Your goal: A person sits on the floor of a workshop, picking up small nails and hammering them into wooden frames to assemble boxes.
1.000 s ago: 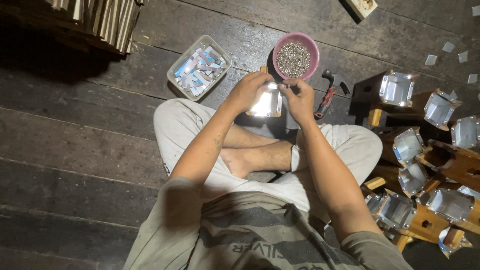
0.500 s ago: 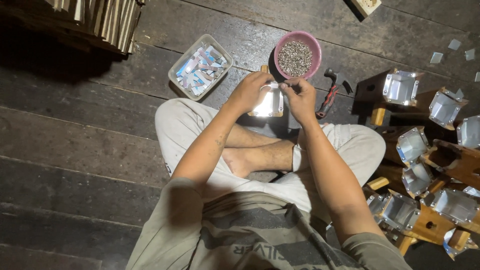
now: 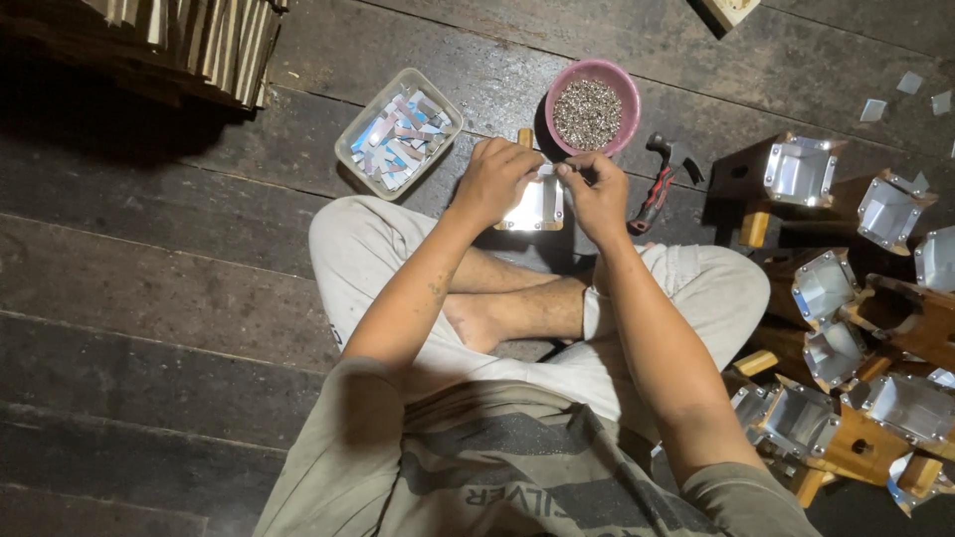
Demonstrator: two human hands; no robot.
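Note:
I sit cross-legged on a dark plank floor. My left hand (image 3: 499, 179) grips a small wooden piece with a shiny metal funnel lining (image 3: 538, 207), held in front of my knees. My right hand (image 3: 595, 191) touches the piece's top right edge with pinched fingertips; whether they hold something tiny I cannot tell. Just beyond my hands stands a pink bowl (image 3: 595, 78) filled with small metal bits.
A clear plastic tray of shiny metal strips (image 3: 398, 134) lies left of the bowl. A red-handled hammer (image 3: 659, 184) rests to the right. Several finished wooden pieces with metal funnels (image 3: 826, 288) pile at the right. Wooden slats (image 3: 199, 40) are stacked at top left.
The hands stay on the piece with only slight shifts of the fingers. The view has drifted a little.

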